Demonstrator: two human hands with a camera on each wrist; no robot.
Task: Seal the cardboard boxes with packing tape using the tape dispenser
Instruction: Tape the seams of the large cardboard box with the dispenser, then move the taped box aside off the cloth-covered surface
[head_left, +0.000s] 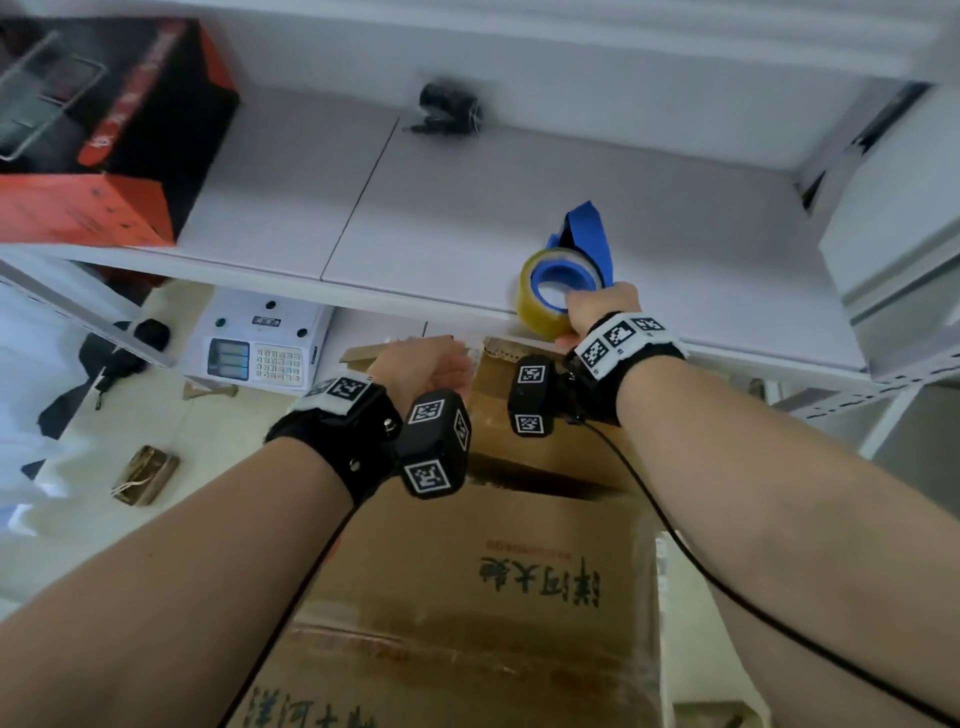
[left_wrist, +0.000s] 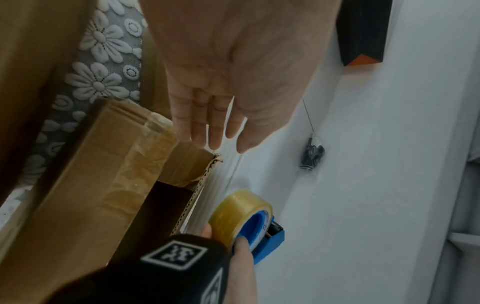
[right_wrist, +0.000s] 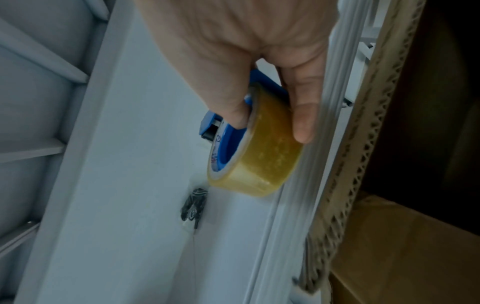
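Cardboard box (head_left: 519, 561), brown, printed; head view: it stands below the front edge of the white shelf (head_left: 467, 208), a dark gap showing between its top flaps. Right hand (head_left: 597, 312) grips the tape dispenser (head_left: 563, 270), blue frame with a yellowish roll, at the shelf edge just above the box's far rim. Left hand (head_left: 426, 364) is over the far flap; contact cannot be told. Black clip (head_left: 449, 111) lies further back on the shelf; red-and-black carton (head_left: 98, 130) at its left end.

Left wrist view: left hand (left_wrist: 228, 82), fingers straight and together, holding nothing, tips near the box's far corner (left_wrist: 207, 162). Old tape shows on one flap. Floral cloth (left_wrist: 98, 61) beside the box.

Right wrist view: right-hand fingers (right_wrist: 302, 123) lie across the roll's outer face, the thumb at the blue core.

Step, judged: dispenser being fetched; no fresh strip visible. Next calls for flaps pressed shut and the tape end anchored over the seam.
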